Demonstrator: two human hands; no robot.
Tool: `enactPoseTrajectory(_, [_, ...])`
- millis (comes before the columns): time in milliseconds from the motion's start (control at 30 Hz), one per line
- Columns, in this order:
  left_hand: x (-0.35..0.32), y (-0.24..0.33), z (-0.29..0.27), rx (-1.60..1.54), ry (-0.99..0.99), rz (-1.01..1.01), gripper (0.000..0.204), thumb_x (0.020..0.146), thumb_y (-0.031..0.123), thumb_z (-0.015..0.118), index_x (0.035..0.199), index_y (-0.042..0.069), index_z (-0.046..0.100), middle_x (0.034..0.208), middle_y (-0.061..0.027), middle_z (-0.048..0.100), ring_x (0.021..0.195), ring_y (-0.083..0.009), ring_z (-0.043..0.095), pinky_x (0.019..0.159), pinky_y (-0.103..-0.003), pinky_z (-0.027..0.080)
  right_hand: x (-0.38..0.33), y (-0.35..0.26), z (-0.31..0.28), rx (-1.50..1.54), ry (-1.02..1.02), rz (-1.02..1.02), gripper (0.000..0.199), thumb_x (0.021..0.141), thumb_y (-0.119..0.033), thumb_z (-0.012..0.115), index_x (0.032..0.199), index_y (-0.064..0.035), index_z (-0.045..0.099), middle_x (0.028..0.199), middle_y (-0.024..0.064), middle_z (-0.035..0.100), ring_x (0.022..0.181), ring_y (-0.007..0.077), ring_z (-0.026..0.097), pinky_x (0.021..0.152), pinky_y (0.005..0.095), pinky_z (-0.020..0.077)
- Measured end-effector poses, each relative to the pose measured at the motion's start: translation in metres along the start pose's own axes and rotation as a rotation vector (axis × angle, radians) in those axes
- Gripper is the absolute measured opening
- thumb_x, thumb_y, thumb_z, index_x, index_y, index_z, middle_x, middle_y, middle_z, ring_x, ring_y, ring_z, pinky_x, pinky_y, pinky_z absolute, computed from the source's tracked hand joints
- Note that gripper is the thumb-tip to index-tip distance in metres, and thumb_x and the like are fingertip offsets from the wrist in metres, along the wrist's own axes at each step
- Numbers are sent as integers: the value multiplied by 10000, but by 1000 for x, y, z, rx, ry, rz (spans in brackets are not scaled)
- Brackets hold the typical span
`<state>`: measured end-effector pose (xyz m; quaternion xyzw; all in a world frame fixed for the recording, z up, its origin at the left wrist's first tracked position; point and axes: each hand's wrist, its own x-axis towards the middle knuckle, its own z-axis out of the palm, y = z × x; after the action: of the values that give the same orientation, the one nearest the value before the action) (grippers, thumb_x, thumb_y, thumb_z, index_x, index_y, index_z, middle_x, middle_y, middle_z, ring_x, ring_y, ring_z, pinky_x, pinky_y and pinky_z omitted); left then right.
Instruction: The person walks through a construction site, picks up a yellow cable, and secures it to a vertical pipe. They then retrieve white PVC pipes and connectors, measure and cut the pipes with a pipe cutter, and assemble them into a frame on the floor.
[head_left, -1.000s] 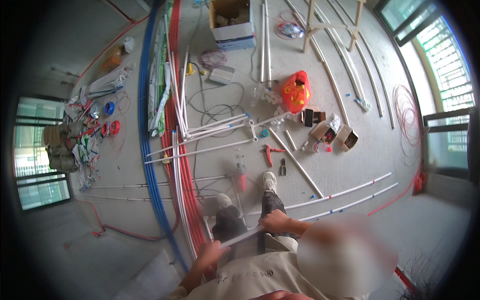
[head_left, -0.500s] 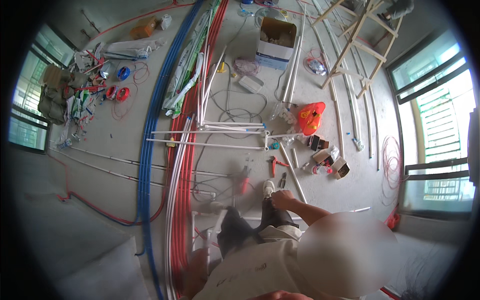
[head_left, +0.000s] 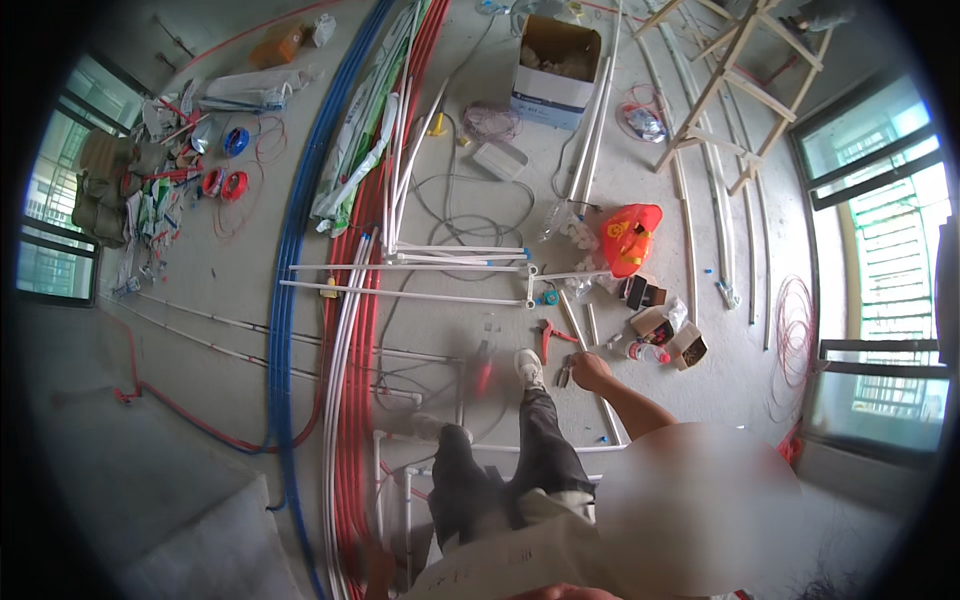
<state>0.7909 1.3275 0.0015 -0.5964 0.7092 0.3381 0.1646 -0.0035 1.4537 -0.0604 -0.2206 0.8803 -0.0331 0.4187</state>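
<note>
My right hand (head_left: 590, 371) reaches down to the floor beyond my right shoe, its fingers closed at a pair of dark-handled pliers (head_left: 564, 374). Just past it lies an orange-red pipe cutter (head_left: 548, 340). Down at the lower left my left hand (head_left: 376, 562) is dim and smeared, so its fingers cannot be made out. Close to it runs a white plastic pipe (head_left: 408, 520) with an elbow at its upper end. A blurred red-bodied tool (head_left: 483, 372) stands on the floor ahead of my legs.
Bundles of blue pipes (head_left: 284, 340) and red pipes (head_left: 362, 400) run along my left. A white pipe assembly (head_left: 420, 298) lies ahead. Beside an orange-red helmet (head_left: 630, 240) sit small open boxes (head_left: 688, 346). Farther off are a carton (head_left: 545, 98) and wooden trestle (head_left: 722, 95).
My right hand has moved forward and right, from near my shoe to the pliers. The white pipe, blurred and tilted earlier, now stands lower near my left hand, which has drawn back.
</note>
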Motion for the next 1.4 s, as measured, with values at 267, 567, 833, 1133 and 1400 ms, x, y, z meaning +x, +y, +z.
enactPoseTrajectory(267, [-30, 96, 102, -170, -269, -658, 326, 1017, 288, 565, 855, 17, 642, 654, -84, 594, 576, -176, 596, 517, -350, 457, 315, 95, 87, 74, 164, 76, 368, 933, -205, 544, 1264, -72, 634, 1269, 219, 657, 1218, 408, 619, 1007, 502, 522])
enactPoseTrajectory(567, [-24, 148, 162, -72, -362, -1010, 313, 1013, 282, 569, 849, 21, 628, 642, -86, 591, 541, -185, 584, 491, -358, 447, 566, 167, 119, -468, 274, -64, 601, 909, -103, 522, 1501, -114, 419, 1502, 158, 497, 1397, 396, 453, 1099, 523, 447])
enactPoseTrajectory(833, [-44, 178, 162, -118, -401, -1156, 303, 1008, 277, 572, 845, 26, 615, 631, -88, 588, 509, -193, 574, 467, -365, 439, 603, 227, 123, -1014, 43, -25, 342, 990, -270, 535, 1317, -168, 524, 1371, 119, 572, 1328, 381, 536, 1019, 608, 473])
enactPoseTrajectory(1133, [-83, 131, 158, -288, -412, -1067, 292, 1004, 271, 575, 840, 31, 601, 619, -91, 584, 474, -202, 562, 441, -373, 430, 476, 211, 55, -257, 79, -9, 321, 1007, -119, 498, 1318, -41, 481, 1144, 247, 676, 1052, 421, 682, 858, 549, 544])
enactPoseTrajectory(1400, [-121, 106, 157, -931, -244, -1194, 468, 1034, 420, 596, 729, 71, 530, 502, -26, 427, 350, -161, 395, 319, -367, 318, 244, 102, 45, 196, -276, -271, 804, 890, -99, 731, 1531, -110, 246, 869, 132, 598, 536, 238, 604, 422, 358, 506])
